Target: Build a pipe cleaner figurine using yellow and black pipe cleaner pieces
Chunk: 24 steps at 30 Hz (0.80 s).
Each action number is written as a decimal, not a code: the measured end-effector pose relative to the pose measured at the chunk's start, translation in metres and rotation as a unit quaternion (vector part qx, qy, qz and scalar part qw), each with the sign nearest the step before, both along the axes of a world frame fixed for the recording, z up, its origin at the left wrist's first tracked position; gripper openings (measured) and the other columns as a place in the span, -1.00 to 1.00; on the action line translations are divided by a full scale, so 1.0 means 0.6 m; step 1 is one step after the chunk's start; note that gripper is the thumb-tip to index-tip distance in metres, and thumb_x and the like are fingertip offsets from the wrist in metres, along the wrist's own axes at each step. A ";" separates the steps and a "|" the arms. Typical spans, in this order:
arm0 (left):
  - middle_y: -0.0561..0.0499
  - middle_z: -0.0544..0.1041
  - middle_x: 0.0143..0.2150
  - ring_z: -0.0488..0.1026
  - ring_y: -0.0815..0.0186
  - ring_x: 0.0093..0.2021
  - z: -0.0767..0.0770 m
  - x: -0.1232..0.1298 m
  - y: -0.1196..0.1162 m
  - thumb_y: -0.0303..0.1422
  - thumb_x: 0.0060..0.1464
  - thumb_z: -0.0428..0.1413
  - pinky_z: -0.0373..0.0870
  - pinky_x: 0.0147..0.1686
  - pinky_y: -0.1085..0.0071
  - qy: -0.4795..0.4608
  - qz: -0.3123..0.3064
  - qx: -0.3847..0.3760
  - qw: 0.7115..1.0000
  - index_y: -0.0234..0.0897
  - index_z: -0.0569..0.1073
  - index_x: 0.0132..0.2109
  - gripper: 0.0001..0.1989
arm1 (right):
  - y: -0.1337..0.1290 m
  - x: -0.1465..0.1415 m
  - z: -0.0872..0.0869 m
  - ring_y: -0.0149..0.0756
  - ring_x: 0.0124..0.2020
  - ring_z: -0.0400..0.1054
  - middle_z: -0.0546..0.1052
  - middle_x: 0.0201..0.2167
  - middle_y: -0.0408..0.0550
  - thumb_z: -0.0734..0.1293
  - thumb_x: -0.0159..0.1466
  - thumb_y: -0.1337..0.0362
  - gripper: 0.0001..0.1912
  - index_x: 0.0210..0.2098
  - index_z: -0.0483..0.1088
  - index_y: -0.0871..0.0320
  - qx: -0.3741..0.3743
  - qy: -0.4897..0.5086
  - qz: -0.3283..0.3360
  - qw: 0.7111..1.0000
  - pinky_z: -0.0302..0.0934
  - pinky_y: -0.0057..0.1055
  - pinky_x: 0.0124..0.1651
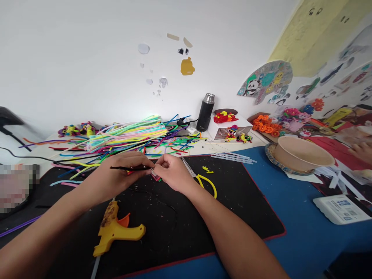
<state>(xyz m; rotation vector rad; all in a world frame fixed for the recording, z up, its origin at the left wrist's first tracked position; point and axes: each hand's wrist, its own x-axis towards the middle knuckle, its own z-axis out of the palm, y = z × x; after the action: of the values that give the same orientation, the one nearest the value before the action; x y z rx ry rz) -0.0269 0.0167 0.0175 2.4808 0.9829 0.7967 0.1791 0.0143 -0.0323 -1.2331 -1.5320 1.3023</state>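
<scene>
A black pipe cleaner (pixel 128 168) runs across the fingers of my left hand (pixel 119 172), which is closed on it. At its right end the fingertips of my right hand (pixel 173 173) pinch close against those of the left, also closed on the pipe cleaner. A small red and pink piece (pixel 157 178) shows just under the fingertips; its kind is hard to make out. Scissors with yellow handles (pixel 213 186) lie beside my right wrist. Below my left hand a yellow hot glue gun (pixel 116 230) rests on the black mat (pixel 180 236).
Behind my hands lies a heap of colored pipe cleaners (pixel 130 133). A black thermos (pixel 205 112) stands by a white box (pixel 229 130). Glue sticks (pixel 234 157), a beige bowl (pixel 303 151) and a white package (pixel 343 209) are rightward. Another person's hand (pixel 362 149) shows at far right.
</scene>
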 end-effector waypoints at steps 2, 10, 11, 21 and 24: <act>-0.05 0.73 -0.14 0.66 0.14 -0.14 -0.001 0.005 -0.001 -0.22 0.35 0.15 0.54 -0.11 0.34 -0.002 0.003 0.025 1.000 -0.11 0.70 -0.13 -0.78 | -0.001 0.000 0.001 -0.40 -0.55 0.25 0.43 -0.55 -0.26 0.41 0.21 0.27 -0.89 -0.39 0.38 0.10 0.009 -0.019 -0.001 1.000 -0.01 -0.46 -0.51; -0.11 0.73 -0.13 0.64 0.15 -0.14 -0.004 0.020 -0.009 -0.41 0.38 0.06 0.51 -0.12 0.27 0.029 -0.002 0.104 0.994 -0.19 0.71 -0.07 -0.72 | -0.002 -0.004 -0.002 -0.42 -0.54 0.24 0.41 -0.55 -0.27 0.41 0.18 0.34 -0.90 -0.41 0.38 0.12 0.011 -0.034 -0.001 0.999 -0.01 -0.46 -0.49; -0.11 0.74 -0.14 0.64 0.14 -0.13 -0.004 0.020 -0.009 -0.39 0.38 0.07 0.52 -0.11 0.27 0.018 -0.002 0.091 0.996 -0.18 0.71 -0.08 -0.72 | -0.001 -0.005 -0.003 -0.43 -0.56 0.23 0.40 -0.56 -0.28 0.41 0.19 0.32 -0.90 -0.40 0.38 0.11 0.003 -0.015 -0.001 1.000 -0.01 -0.46 -0.50; -0.08 0.70 -0.38 0.60 0.17 -0.36 0.002 0.013 0.002 -0.02 0.03 0.42 0.49 -0.35 0.35 -0.288 0.189 -0.202 0.917 -0.25 0.72 -0.22 -0.63 | 0.004 0.009 0.011 -0.46 -0.72 0.09 0.32 -0.69 -0.36 0.45 0.25 -0.10 -0.61 -0.23 0.40 0.08 0.001 0.189 0.001 0.982 -0.08 -0.48 -0.63; -0.08 0.68 -0.40 0.60 0.19 -0.37 -0.001 0.016 0.004 -0.03 -0.02 0.46 0.50 -0.34 0.34 -0.338 0.173 -0.255 0.889 -0.28 0.72 -0.24 -0.61 | 0.003 0.006 0.010 -0.46 -0.72 0.10 0.33 -0.67 -0.35 0.46 0.24 -0.08 -0.61 -0.21 0.42 0.10 0.018 0.181 -0.003 0.983 -0.06 -0.47 -0.63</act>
<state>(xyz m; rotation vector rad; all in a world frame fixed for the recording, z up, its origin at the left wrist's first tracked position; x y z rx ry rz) -0.0174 0.0192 0.0167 1.4325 1.1683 1.2092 0.1827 0.0162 -0.0263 -0.9156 -1.2820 1.4013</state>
